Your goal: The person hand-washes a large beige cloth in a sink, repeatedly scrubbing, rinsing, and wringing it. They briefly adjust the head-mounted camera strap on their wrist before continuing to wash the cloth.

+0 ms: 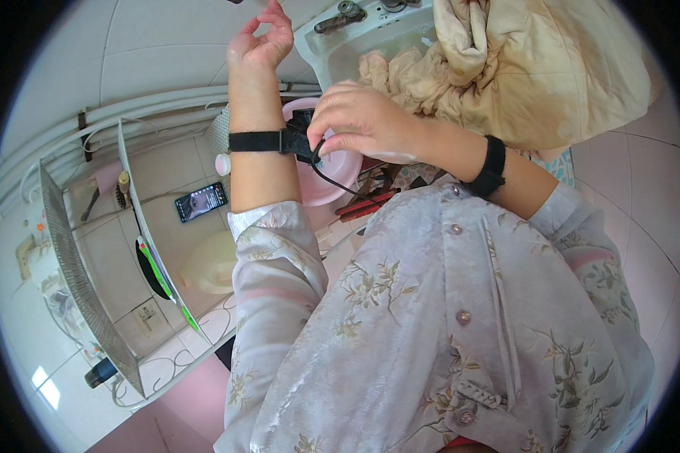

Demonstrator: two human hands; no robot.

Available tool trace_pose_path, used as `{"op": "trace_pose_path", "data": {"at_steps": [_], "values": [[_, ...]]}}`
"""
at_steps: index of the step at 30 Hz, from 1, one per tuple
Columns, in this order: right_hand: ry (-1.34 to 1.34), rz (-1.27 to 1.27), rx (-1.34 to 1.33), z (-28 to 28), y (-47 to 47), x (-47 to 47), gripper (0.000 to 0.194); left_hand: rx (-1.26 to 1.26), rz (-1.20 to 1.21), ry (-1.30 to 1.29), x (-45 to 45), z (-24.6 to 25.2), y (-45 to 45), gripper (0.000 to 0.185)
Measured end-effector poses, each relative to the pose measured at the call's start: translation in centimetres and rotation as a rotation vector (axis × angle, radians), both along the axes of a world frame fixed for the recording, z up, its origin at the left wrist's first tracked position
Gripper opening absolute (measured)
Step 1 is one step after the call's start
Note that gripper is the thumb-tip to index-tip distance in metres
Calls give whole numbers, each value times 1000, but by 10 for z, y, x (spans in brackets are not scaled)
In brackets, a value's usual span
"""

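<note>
My left hand (262,41) is raised at the top with the palm turned up. Its fingers are loosely curled and apart, and they hold nothing. Around the left forearm runs a black wrist strap (255,141) with a small black device (299,144) on its inner side. My right hand (368,122) reaches across to this device, thumb and fingers pinching the black cable (340,186) beside it. The cable trails down towards my shirt (385,317). Another black strap (490,167) circles the right wrist. A wet beige padded cloth (544,73) lies bunched over the white sink (340,56), beyond my right hand.
Beneath my wrists sits a pink basin (331,175). On the left, a rack (90,272) holds a hairbrush (123,189) and a green-and-white packet (156,266). A lit phone (202,202) lies nearby. A faucet (340,20) juts over the sink. Pipes (164,102) follow the tiled wall.
</note>
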State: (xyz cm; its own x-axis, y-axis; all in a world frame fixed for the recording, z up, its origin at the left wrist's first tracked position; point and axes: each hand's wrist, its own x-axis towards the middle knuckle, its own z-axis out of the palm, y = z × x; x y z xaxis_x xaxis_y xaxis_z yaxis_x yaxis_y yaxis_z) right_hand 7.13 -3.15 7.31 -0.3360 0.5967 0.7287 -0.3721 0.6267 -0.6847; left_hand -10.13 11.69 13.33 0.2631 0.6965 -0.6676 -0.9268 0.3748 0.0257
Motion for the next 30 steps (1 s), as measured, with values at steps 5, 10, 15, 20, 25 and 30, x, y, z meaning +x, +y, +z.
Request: {"op": "trace_pose_path", "data": {"at_steps": [5,10,15,20,25,30], "values": [[-15,2,-107,7,1,1,10,82,73,224,-2,-6,8,21],[2,-111,-89,19,6,-6,11,326,-9,758,-6,-30,6,19],[13,-23,-77,20,8,-6,12,524,-20,853,22,-7,-9,17],[17,200,-275,13,-5,-6,9,40,154,353,11,16,-18,10],[80,308,-332,10,-3,-9,14,98,295,105,8,45,-27,15],[68,223,-294,22,-3,-9,11,312,362,496,10,29,-26,16]]}}
